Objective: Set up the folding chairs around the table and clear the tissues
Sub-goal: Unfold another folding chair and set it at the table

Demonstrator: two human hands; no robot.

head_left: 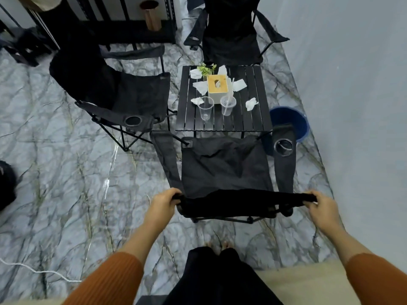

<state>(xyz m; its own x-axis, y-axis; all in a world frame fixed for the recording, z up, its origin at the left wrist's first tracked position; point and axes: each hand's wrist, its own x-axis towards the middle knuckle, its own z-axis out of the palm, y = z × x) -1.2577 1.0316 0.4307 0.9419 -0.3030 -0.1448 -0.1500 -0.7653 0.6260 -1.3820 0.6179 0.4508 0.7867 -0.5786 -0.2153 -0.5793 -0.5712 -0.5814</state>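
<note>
Near chair (224,168): black folding chair at 6 o'clock of the table, opened out, seat facing the table and its front edge just beside the table's near edge.
Left hand (164,202): fingers curled round the top-left corner of the backrest.
Right hand (322,206): fingers curled round the top-right corner, level with the left.
Handling, chair: thin tube frame with slack woven cloth, judged light enough to lift or slide by the backrest. The cloth gives, so the frame posts under the corners are the firm hold. The feet may skid on the polished floor.
Table (259,119): low, square and rigid, with a matte black slatted top.
Tissues (251,104): several crumpled white pieces scattered on the table around the tissue box. They are soft and judged almost weightless, best pinched by a raised fold.
Tissue box (217,84): cream cube with a pale wooden lid, at the table's centre toward 12 o'clock.
Cups (206,107): two clear thin-walled plastic cups, upright, just on the 6 o'clock side of the box. The right one carries a straw, and both are judged easy to topple.
Side chair (132,93): same make, open, at 9 o'clock of the table.
Far chair (231,40): open, at 12 o'clock.
Bin (290,122): blue and round, on the floor at 4 o'clock of the table.
Floor (66,172): glossy grey veined stone.
</note>
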